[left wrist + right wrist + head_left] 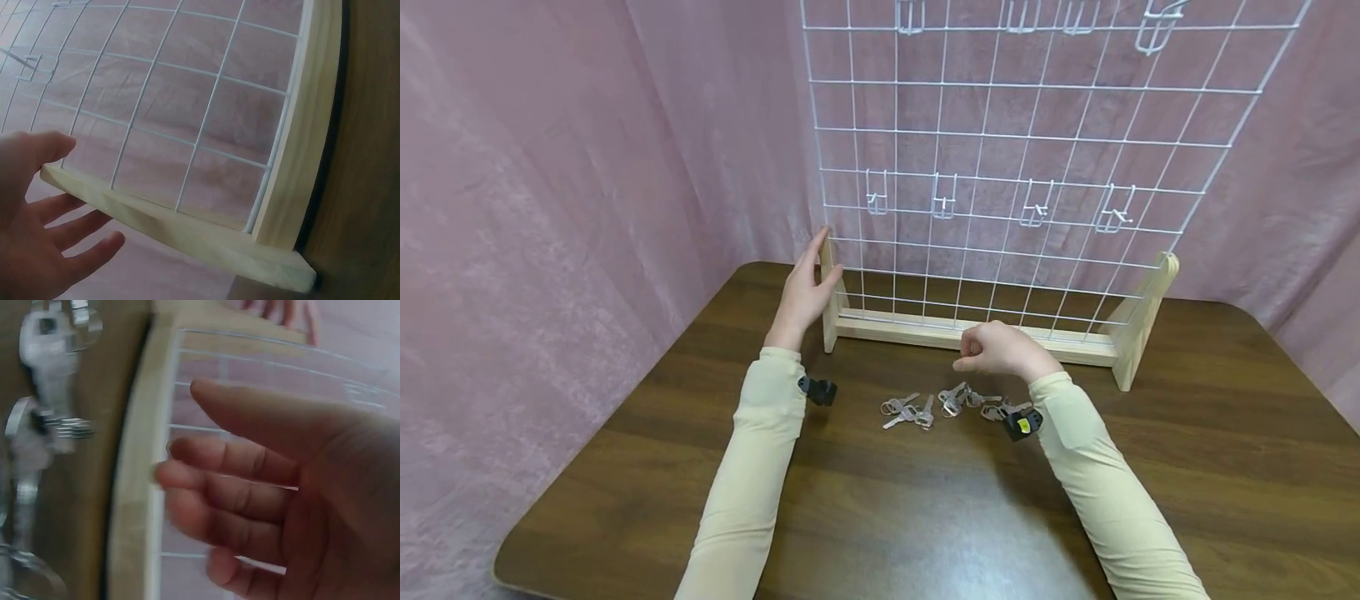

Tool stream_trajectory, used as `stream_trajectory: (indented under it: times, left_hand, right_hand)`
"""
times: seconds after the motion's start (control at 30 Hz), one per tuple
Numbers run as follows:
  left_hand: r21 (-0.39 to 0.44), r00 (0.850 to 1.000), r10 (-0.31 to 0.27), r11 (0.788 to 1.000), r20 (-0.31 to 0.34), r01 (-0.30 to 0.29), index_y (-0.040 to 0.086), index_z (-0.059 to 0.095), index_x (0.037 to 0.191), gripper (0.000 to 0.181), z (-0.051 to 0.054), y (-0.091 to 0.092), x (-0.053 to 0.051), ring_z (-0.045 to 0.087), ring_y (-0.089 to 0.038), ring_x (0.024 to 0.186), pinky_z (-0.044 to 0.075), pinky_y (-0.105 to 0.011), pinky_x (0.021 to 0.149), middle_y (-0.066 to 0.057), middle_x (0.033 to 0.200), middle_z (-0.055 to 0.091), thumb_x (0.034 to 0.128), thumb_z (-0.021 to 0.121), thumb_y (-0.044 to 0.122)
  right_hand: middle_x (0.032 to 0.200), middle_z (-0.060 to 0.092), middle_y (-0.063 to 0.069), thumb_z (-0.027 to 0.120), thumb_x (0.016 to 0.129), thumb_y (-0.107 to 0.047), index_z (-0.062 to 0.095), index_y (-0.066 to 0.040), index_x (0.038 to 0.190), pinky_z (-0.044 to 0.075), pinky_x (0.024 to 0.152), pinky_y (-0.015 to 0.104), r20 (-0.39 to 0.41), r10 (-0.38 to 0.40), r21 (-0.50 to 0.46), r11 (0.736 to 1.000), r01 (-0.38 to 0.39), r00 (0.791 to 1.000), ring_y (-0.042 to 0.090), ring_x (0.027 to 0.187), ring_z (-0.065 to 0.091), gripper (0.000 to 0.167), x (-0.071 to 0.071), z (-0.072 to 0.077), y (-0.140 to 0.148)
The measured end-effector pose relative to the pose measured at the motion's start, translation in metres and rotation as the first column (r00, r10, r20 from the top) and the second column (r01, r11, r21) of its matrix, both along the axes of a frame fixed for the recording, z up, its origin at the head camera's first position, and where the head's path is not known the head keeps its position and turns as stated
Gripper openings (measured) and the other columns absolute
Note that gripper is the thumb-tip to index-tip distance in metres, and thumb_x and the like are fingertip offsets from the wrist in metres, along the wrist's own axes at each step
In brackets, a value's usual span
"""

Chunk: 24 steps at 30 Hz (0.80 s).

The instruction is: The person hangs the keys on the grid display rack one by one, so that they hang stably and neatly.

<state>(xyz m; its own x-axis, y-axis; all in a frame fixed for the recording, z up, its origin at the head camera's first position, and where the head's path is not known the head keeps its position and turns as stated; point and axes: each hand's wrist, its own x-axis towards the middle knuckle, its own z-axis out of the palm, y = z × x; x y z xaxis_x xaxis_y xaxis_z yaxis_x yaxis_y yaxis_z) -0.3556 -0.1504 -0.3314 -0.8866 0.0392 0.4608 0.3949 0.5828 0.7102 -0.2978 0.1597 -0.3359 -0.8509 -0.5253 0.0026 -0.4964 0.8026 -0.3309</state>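
Observation:
My left hand (801, 296) is at the left wooden upright (831, 312) of a white wire grid rack. In the left wrist view, the thumb of that hand (56, 206) lies on one side of the upright (169, 228) and the spread fingers on the other. My right hand (1000, 348), its fingers loosely curled and nothing seen in it, hovers before the wooden base bar (910, 332). Several silver keys (953, 400) with rings lie on the table just below it. In the right wrist view, the keys (50, 356) are left of the hand (269, 494), blurred.
White hooks (943, 204) hang in a row on the lower grid (1000, 133), with more hooks (1078, 21) along the top. The right upright (1144, 321) stands on the brown table (880, 517). Pink curtain (587, 150) hangs behind and at the left.

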Motion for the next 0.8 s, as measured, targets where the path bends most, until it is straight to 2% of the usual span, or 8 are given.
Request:
stream_trajectory:
  times: [0.2, 0.4, 0.53, 0.8]
  left_hand:
    - [0.01, 1.0, 0.018, 1.0, 0.008, -0.018, 0.038, 0.019, 0.154, 0.07, -0.004, -0.001, -0.002, 0.046, -0.035, 0.133, 0.038, -0.054, 0.107, -0.004, 0.159, 0.031, 0.0966, 0.057, 0.025]
    - [0.004, 0.998, 0.035, 0.999, 0.059, -0.035, 0.047, 0.01, 0.152, 0.079, -0.01, 0.0, -0.003, 0.057, -0.038, 0.122, 0.049, -0.053, 0.094, -0.012, 0.154, 0.038, 0.0947, 0.059, 0.024]
    - [0.002, 0.996, 0.076, 0.997, 0.047, -0.077, 0.046, 0.01, 0.152, 0.079, -0.013, 0.0, -0.004, 0.063, -0.037, 0.113, 0.051, -0.052, 0.091, -0.017, 0.146, 0.048, 0.0948, 0.057, 0.019]
    - [-0.016, 0.992, 0.13, 0.991, 0.01, -0.129, 0.044, 0.016, 0.152, 0.079, -0.013, 0.003, -0.009, 0.066, -0.036, 0.103, 0.053, -0.05, 0.086, -0.018, 0.134, 0.059, 0.0934, 0.056, 0.009]
  right_hand:
    - [0.065, 0.059, -0.004, 0.075, 0.082, -0.029, 0.066, -0.01, 0.071, 0.04, 0.056, 0.022, 0.076, 0.056, 0.074, 0.995, -0.062, 0.995, 0.008, 0.059, 0.048, 0.023, -0.006, -0.016, -0.004]
    - [0.063, 0.057, -0.005, 0.075, 0.079, -0.02, 0.064, -0.01, 0.069, 0.038, 0.055, 0.02, 0.11, 0.078, 0.111, 0.99, -0.09, 0.991, 0.007, 0.058, 0.046, 0.018, -0.004, -0.022, -0.005]
    - [0.065, 0.057, -0.004, 0.074, 0.079, -0.018, 0.063, -0.01, 0.07, 0.039, 0.057, 0.021, 0.117, 0.069, 0.14, 0.986, -0.085, 0.991, 0.008, 0.06, 0.047, 0.017, -0.004, -0.023, -0.006]
    - [0.066, 0.056, -0.004, 0.071, 0.081, -0.017, 0.062, -0.011, 0.07, 0.039, 0.058, 0.021, 0.132, 0.076, 0.16, 0.982, -0.097, 0.988, 0.009, 0.061, 0.048, 0.015, -0.007, -0.015, 0.001]
